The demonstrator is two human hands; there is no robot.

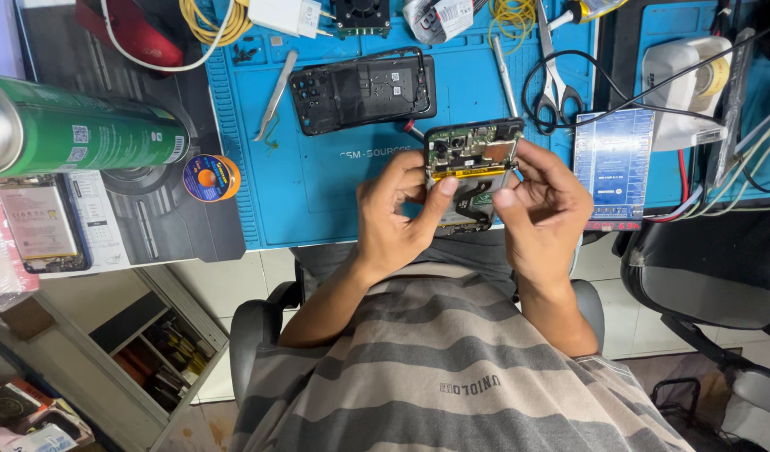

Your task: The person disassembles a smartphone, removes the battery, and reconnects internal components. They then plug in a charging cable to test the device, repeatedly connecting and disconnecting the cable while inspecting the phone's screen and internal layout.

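Both my hands hold an opened phone [473, 159] with its back off, circuit board and yellow strip showing, above the near edge of the blue work mat [318, 184]. My left hand [393, 213] grips its left side with the thumb pressed on the middle. My right hand [540, 205] grips the right side, thumb on the lower part. The phone's black back frame [364, 88] lies on the mat further away.
Tweezers [276, 94], a metal pry tool [505, 75] and scissors [552, 71] lie on the mat. A green spray can [84, 134] and a solder-wick roll [211, 177] sit left. A blue-white plate [613, 167], cables and a white device [682, 84] are right. Black chair [703, 276] at right.
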